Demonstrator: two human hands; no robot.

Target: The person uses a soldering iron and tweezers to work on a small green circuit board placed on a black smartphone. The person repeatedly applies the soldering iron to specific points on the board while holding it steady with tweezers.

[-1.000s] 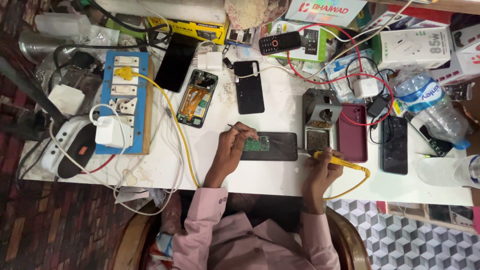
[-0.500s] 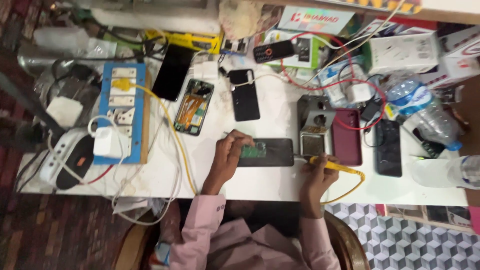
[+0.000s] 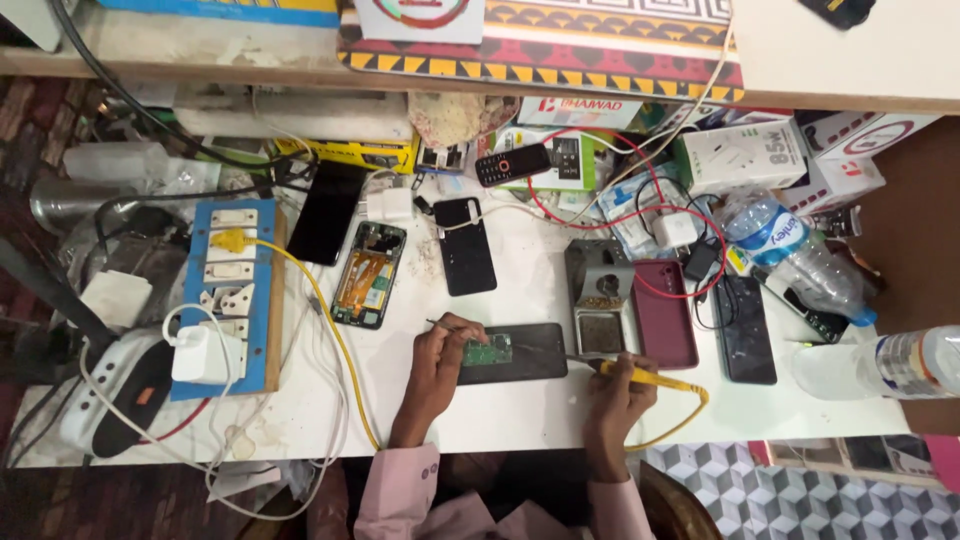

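My left hand (image 3: 440, 365) pinches thin tweezers (image 3: 437, 324) and rests on the left end of a dark phone (image 3: 525, 353) lying flat on the white table (image 3: 500, 410). A small green circuit board (image 3: 487, 351) lies on that phone beside my fingertips. My right hand (image 3: 615, 395) grips a yellow-handled soldering iron (image 3: 640, 377); its metal tip points left toward the phone's right end. The iron's yellow cable (image 3: 680, 420) loops back past my wrist.
A grey soldering stand (image 3: 600, 300), a maroon phone case (image 3: 667, 315) and a black phone (image 3: 743, 330) lie to the right. An opened phone (image 3: 368, 275), a blue switchboard (image 3: 230, 290) with chargers, water bottles (image 3: 800, 260), boxes and tangled wires crowd the table.
The camera has dropped back and tilted, so the shelf above the table now shows. Both hands stay at the dark phone with the tweezers and soldering iron.
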